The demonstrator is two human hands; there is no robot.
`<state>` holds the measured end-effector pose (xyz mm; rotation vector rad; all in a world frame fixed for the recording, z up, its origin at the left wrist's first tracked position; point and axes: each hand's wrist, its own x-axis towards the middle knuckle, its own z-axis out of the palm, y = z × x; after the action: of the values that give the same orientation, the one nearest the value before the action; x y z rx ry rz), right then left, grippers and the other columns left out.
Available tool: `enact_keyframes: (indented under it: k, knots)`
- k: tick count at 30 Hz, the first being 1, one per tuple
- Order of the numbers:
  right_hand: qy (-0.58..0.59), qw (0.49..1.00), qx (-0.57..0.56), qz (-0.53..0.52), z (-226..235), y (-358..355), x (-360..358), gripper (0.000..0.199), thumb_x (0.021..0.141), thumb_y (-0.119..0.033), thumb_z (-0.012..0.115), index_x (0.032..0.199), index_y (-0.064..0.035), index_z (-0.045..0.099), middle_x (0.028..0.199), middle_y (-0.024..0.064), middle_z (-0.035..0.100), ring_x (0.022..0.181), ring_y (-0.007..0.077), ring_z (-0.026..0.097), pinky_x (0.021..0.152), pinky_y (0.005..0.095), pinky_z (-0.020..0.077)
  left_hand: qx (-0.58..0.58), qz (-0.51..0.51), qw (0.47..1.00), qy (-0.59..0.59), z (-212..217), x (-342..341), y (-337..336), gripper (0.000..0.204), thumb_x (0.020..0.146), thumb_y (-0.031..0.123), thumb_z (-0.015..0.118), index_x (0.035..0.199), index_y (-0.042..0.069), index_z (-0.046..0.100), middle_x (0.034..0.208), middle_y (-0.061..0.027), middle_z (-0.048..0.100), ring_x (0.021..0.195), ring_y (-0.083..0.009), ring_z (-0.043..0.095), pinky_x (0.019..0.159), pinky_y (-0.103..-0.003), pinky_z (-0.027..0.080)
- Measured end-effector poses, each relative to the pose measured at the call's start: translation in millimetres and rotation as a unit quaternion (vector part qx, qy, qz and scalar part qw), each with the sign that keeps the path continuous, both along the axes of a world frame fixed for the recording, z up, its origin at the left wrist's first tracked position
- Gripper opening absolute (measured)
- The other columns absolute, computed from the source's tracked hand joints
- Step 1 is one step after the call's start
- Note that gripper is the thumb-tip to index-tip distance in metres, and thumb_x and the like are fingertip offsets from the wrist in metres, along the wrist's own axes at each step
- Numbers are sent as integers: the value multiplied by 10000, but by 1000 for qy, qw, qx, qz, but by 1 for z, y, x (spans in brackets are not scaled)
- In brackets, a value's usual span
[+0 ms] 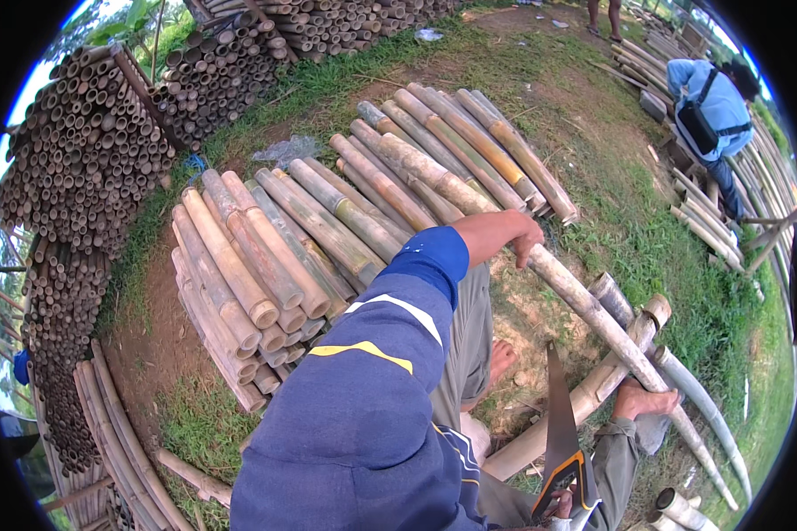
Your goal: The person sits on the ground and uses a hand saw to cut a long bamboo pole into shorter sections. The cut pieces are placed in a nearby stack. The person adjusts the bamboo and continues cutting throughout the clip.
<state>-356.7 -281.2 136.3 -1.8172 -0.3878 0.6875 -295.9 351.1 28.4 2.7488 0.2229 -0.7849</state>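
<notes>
Down low, close to the person, the right hand point(562, 506) is shut tight round the orange and black handle of a hand saw point(559, 423). The saw's dark blade points up and away, and its tip sits near a long bamboo pole point(593, 314). A bare foot point(639, 400) is pressed on a shorter pole point(584, 403) that lies under the long one and crosses it. The other bare foot point(501, 358) rests on the dirt beside it.

A little farther out, the left arm in a blue sleeve point(390, 372) reaches forward. The left hand point(527, 237) is closed over the long bamboo pole, fingers wrapped on top of it.

Past the hand lie two stacks of cut bamboo point(257, 265) on the grass, their round ends facing us. Farther off, on the left, big piles of thin bamboo point(88, 150) are heaped high. Far away on the right, another person in a light blue shirt point(713, 102) bends over more poles.
</notes>
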Motion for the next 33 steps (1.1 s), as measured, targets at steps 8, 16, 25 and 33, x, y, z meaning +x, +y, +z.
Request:
enact_keyframes:
  k: [8,16,25,33]
  knots:
    - [-23,993,104,-41,-22,-22,-17,604,1007,-208,744,1501,-34,443,1148,109,625,847,151,617,651,265,488,34,-22,999,-15,14,6,-9,982,650,477,947,1471,69,594,1300,-207,730,1223,-382,685,1047,-452,542]
    - [-48,986,-35,-153,39,-17,-38,504,934,-108,755,1396,-14,577,1133,92,698,1030,194,667,930,340,528,59,-86,993,-54,20,43,-42,1006,670,506,928,1486,78,525,1242,-254,724,1192,-411,686,1019,-493,542]
    - [-86,968,12,-237,99,-113,-82,766,880,-402,781,1434,32,478,857,45,603,685,103,574,673,246,469,-28,-93,977,-189,7,71,-122,905,773,521,896,1499,119,534,1418,-222,633,1332,-401,603,1096,-501,500]
    - [-117,940,175,-269,73,-9,-36,655,961,-259,758,1453,16,426,897,104,614,694,137,602,712,280,531,85,-2,981,-175,1,81,-153,758,718,494,885,1318,85,667,1036,-233,783,1023,-419,751,928,-504,587]
